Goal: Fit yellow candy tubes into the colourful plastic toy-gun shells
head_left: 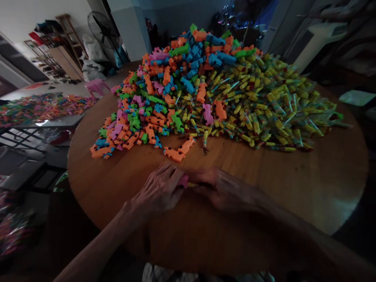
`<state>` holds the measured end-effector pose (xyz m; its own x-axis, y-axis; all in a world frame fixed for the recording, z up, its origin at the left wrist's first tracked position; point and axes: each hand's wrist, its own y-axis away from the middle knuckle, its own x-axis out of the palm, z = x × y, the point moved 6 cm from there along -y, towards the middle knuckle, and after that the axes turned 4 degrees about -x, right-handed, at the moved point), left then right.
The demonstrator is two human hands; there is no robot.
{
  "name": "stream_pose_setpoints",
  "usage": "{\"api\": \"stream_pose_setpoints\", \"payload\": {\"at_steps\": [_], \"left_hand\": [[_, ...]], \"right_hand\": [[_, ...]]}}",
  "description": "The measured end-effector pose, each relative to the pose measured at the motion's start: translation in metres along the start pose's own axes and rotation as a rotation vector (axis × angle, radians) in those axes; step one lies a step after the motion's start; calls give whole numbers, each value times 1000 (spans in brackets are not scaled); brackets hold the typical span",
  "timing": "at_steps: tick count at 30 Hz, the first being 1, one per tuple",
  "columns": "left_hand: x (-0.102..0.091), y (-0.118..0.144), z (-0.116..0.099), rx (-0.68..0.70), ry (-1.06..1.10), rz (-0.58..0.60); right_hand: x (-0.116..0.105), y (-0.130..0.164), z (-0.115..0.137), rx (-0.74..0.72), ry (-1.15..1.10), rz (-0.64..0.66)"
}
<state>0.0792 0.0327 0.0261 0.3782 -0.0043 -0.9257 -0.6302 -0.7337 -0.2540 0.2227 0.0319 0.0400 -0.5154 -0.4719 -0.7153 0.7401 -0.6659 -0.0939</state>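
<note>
Near the front of the round wooden table [117, 184], my left hand [161, 187] is closed around a pink plastic toy [183, 181], whose end shows between thumb and fingers. Facing it, my right hand [219, 188] pinches a thin yellow tube [192, 185] that meets the pink toy's end. Fingers hide most of both pieces, so I cannot tell whether the tube goes inside. Just beyond my hands lie orange toy cars [178, 153] with dark wheels, and one loose yellow wrapped tube [205, 140].
A tall heap of coloured toy cars [158, 82] covers the table's back left. Beside it spreads a pile of yellow wrapped tubes [264, 102]. Another table [44, 124] at the left bears more toys, near a pink stool [96, 87] and a standing fan [102, 31].
</note>
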Motion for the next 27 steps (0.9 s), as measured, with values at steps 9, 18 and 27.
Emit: {"api": "stream_pose_setpoints", "payload": {"at_steps": [9,18,27], "left_hand": [[-2,1,-3,-40,89,-81],[9,1,-10,0,36,-49],[13,2,-8,-28,-13,33]], "right_hand": [[-6,1,-3,116,-442,-200],[-6,4,-1,73,13,-64],[8,5,7,112,377,170]]}}
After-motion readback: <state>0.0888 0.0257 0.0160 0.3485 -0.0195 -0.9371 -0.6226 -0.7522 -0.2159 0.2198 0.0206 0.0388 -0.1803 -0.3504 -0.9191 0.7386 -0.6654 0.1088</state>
